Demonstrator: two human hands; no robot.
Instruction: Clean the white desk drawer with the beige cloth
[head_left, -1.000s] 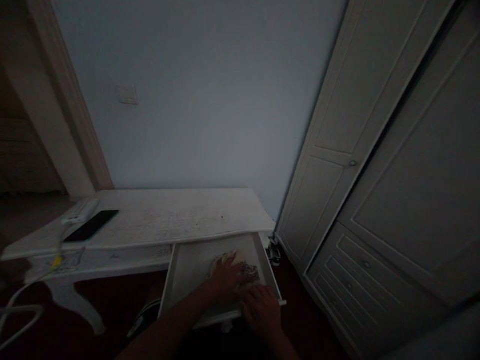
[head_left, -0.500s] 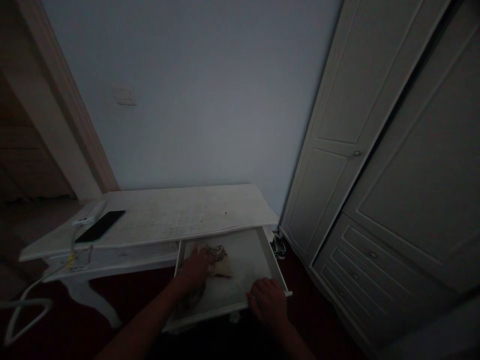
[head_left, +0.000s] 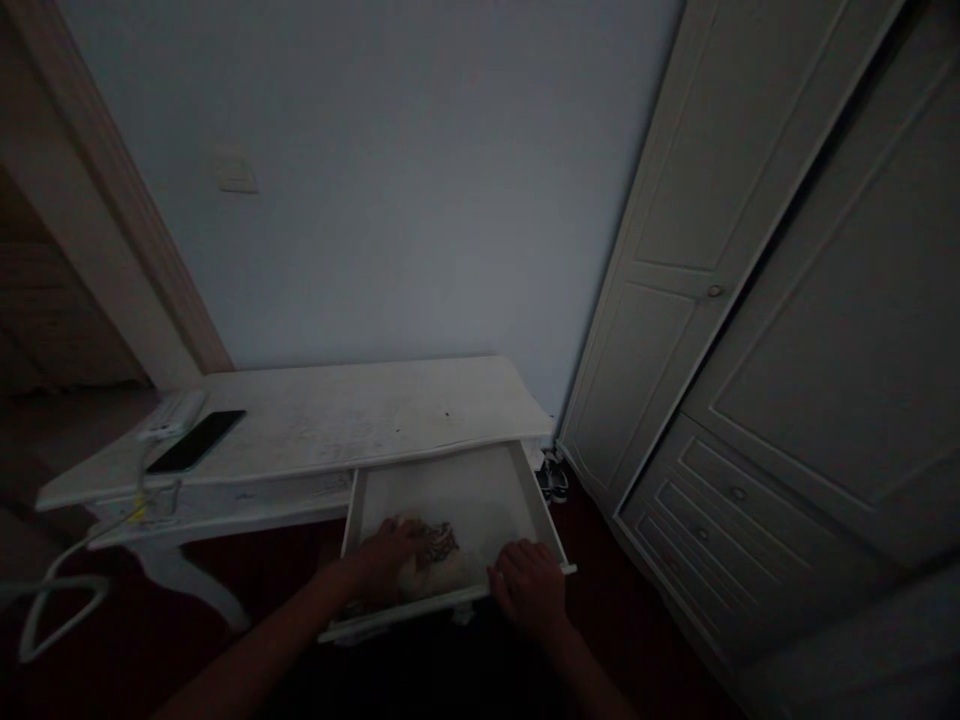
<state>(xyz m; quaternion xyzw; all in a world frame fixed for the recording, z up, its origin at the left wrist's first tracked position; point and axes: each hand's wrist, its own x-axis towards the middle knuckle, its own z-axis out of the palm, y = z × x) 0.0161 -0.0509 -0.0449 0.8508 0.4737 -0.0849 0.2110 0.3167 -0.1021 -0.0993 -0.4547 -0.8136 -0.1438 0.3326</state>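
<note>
A white drawer (head_left: 480,490) stands pulled out from the right end of a low white desk (head_left: 337,420). Inside it, near the front left, lies a crumpled light cloth with a dark pattern (head_left: 439,560). My left hand (head_left: 386,555) rests on that cloth with fingers curled over it. My right hand (head_left: 529,590) grips the drawer's front edge at the right, fingers folded over the rim. The room is dim and the details of the cloth are hard to make out.
A black phone (head_left: 196,440) and a white remote-like object (head_left: 172,413) lie on the desk's left end, with a cable (head_left: 60,600) hanging to the dark red floor. A tall white wardrobe (head_left: 750,330) stands at the right. Shoes (head_left: 553,478) sit between desk and wardrobe.
My left hand has dragged the patterned cloth from the drawer's right and back toward its front left. My right hand stays on the drawer's front edge.
</note>
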